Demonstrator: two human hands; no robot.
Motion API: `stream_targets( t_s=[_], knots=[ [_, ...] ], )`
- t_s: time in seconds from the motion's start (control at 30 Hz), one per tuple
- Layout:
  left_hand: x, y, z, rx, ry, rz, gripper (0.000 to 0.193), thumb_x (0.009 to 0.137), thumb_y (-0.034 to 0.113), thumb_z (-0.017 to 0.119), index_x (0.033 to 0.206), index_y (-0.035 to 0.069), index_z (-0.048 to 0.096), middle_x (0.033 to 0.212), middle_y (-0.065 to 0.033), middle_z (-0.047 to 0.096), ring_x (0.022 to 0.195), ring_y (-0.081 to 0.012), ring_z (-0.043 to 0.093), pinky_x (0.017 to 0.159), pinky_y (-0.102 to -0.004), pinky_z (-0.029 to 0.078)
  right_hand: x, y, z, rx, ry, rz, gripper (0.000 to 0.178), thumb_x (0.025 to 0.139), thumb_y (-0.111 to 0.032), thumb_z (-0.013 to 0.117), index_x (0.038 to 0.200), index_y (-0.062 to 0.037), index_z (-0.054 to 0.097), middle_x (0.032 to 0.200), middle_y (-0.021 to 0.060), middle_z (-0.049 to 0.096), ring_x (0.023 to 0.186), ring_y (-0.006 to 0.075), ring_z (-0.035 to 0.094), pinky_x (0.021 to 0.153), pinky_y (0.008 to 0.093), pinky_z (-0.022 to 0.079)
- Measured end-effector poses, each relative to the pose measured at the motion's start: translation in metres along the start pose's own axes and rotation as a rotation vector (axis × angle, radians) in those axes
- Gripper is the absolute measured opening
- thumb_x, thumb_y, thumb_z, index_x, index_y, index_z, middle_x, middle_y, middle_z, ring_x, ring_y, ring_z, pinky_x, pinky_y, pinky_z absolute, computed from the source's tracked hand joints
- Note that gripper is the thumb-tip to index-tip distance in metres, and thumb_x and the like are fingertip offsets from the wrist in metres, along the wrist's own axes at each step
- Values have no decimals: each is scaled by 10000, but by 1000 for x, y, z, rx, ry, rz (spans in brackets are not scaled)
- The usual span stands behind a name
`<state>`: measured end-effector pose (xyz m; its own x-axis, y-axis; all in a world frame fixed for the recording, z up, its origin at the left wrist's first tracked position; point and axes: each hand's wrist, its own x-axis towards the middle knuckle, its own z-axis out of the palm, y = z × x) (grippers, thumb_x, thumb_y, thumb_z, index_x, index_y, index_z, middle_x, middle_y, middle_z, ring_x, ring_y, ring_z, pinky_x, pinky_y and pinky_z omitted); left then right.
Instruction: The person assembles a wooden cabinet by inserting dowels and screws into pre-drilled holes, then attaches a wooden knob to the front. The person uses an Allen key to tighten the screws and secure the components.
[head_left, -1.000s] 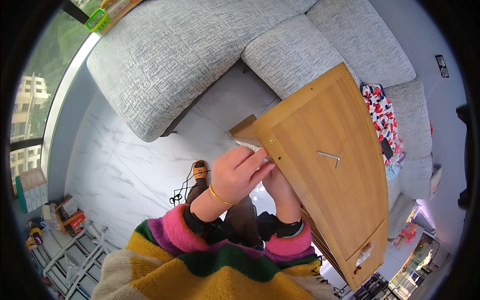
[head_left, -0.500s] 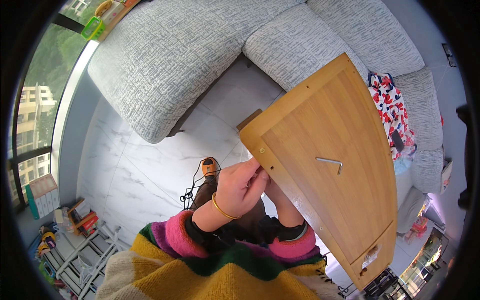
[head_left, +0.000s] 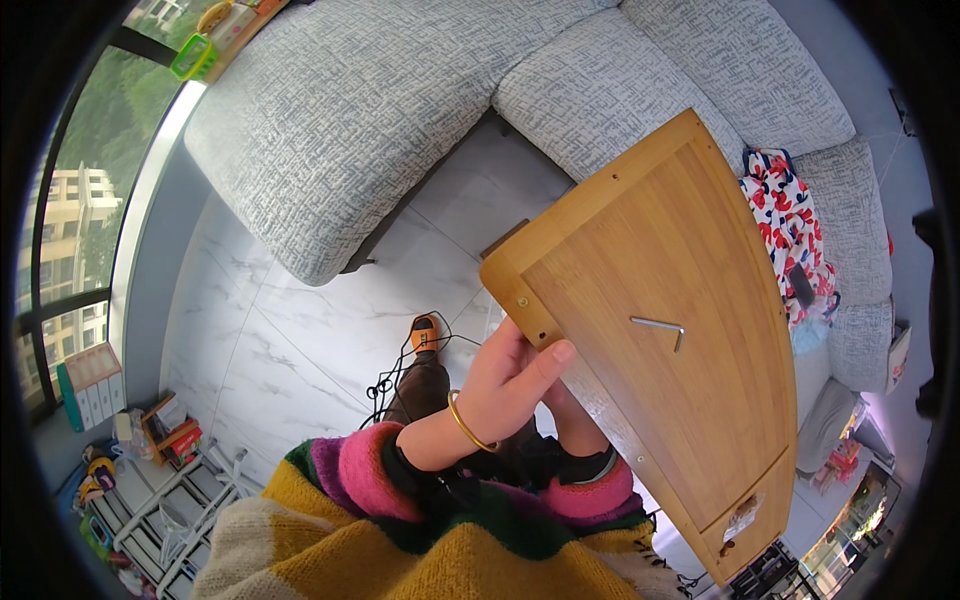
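Observation:
A curved wooden tabletop panel (head_left: 650,270) with holes along its edges fills the right of the view. My left hand (head_left: 510,388), with a gold bangle on its wrist, is at the panel's near left corner. Its thumb lies over the edge and its fingers are tucked behind, gripping the edge. Of my right hand (head_left: 553,398) only a small part shows between the left hand and the panel; its fingers are hidden. An L-shaped hex key (head_left: 660,325) lies on the panel. Toward the near end is a small clear bag (head_left: 741,516) with dark bits beside it.
A grey sofa (head_left: 340,130) wraps round the far side, with a red-and-white patterned cloth (head_left: 785,215) on it. Black cords (head_left: 385,385) lie by my orange shoe (head_left: 425,335) on the marble floor. A white rack (head_left: 180,510) stands at lower left.
My left hand has shifted slightly right and turned; its thumb has come away from the pinched fingers onto the panel's edge. The panel and hex key stay in place.

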<state>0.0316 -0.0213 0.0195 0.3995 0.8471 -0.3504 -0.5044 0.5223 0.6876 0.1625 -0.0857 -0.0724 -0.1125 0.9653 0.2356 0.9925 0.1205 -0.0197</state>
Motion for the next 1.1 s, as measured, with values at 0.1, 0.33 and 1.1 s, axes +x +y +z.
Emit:
stream_targets(
  t_s=[0.1, 0.33, 1.1],
  knots=[
    [1, 4, 5, -23, 13, -4, 374, 886, 72, 492, 1230, -3, 367, 1056, -41, 519, 802, -60, 526, 618, -201, 448, -4, 2, 1, 79, -30, 58, 454, 903, -380, 441, 1254, -124, 310, 1229, 59, 351, 1095, 208, 394, 865, 344, 385],
    [-5, 0, -2, 272, 65, 136, 335, 858, 57, 519, 1175, -5, 432, 834, -46, 585, 546, -82, 522, 508, -213, 433, 7, 6, 18, 97, 137, -98, 219, 892, -293, 469, 931, -80, 444, 835, 46, 443, 738, 204, 450, 629, 343, 401],
    [-2, -8, -15, 281, 202, 560, 233, 698, 62, 714, 825, 33, 521, 740, -42, 620, 546, -79, 576, 484, -190, 446, -3, -4, 24, 842, -447, 278, 134, 831, -172, 543, 802, -43, 565, 667, 34, 531, 601, 176, 530, 528, 320, 429]
  ],
)
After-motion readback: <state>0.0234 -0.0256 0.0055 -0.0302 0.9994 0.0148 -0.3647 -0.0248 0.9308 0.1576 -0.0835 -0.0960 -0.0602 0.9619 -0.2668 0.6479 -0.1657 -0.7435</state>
